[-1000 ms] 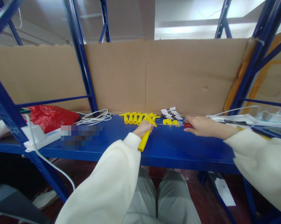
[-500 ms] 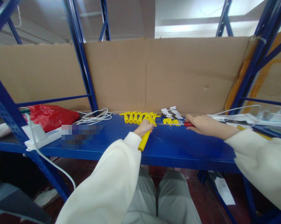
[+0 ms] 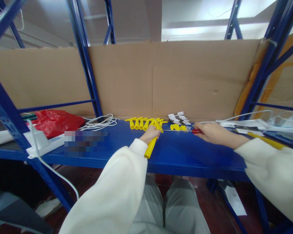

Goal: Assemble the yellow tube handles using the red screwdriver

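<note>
My left hand [image 3: 151, 134] is closed around a yellow T-shaped plastic piece [image 3: 150, 149], whose round tube end points down toward the bench's front edge. In my right hand [image 3: 211, 133] is a screwdriver [image 3: 197, 131] with a red handle. Its long thin shaft lies level and reaches left to the head of the yellow piece; the tip's exact seat is too small to make out. Behind my left hand stands a row of several similar yellow pieces [image 3: 137, 123]. Small yellow parts [image 3: 177, 127] lie below the screwdriver's line of reach, near black-and-white strips [image 3: 179, 117].
The blue bench [image 3: 185, 152] is backed by a cardboard sheet [image 3: 197, 78] between blue posts. At left are a white cable coil [image 3: 100, 121], a red plastic bag [image 3: 60, 123] and a power strip [image 3: 47, 144]. A yellow rod [image 3: 266, 140] lies beside my right sleeve.
Both hands keep nearly the same places, with the screwdriver still against the yellow piece. My right hand's grip has shifted very slightly. The red bag at left has changed shape a little.
</note>
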`<act>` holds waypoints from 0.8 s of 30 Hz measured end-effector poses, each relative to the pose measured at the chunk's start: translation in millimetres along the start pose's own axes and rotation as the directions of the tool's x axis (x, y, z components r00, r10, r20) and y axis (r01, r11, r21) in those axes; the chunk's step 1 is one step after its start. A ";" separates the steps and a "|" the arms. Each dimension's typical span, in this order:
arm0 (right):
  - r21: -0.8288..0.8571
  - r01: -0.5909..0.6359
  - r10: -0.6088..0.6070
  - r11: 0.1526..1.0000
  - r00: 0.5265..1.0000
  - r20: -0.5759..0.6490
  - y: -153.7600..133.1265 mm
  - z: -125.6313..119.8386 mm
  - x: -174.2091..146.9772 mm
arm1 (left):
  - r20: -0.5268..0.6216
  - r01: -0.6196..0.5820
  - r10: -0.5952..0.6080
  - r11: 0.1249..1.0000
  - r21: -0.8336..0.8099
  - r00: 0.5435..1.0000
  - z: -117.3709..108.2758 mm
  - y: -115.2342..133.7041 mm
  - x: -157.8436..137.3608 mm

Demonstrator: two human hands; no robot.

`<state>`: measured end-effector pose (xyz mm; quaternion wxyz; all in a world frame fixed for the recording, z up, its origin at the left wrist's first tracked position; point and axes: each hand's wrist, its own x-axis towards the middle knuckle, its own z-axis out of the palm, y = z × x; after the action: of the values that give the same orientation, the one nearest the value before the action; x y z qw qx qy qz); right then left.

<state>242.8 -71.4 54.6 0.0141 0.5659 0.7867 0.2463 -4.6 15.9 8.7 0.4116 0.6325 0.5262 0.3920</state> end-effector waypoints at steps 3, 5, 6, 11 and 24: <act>-0.018 -0.014 0.013 1.000 0.999 -0.030 -1.8 0.9 -0.5 | -0.005 -0.006 0.006 1.000 -0.022 1.000 0.4 0.1 0.3; 0.000 -0.018 0.018 1.000 1.000 -0.009 -3.0 0.3 -0.7 | -0.003 -0.003 0.003 1.000 -0.023 1.000 0.7 0.0 0.5; 0.011 -0.015 0.015 1.000 1.000 0.006 -3.3 -0.1 -0.9 | -0.001 0.000 0.000 1.000 -0.021 1.000 0.9 0.0 0.6; -0.003 -0.004 0.004 1.000 1.000 -0.026 -1.3 0.1 -0.9 | -0.006 0.013 -0.013 0.999 -0.029 1.000 0.8 -0.1 0.8; -0.002 -0.011 0.011 1.000 0.999 -0.030 -0.4 -0.3 -0.6 | 0.010 0.010 -0.009 1.000 -0.026 1.000 0.3 -2.7 3.2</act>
<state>242.5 -72.2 54.6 0.0016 0.5665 0.7834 0.2555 -4.8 19.3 6.2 0.4241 0.6265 0.5221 0.3936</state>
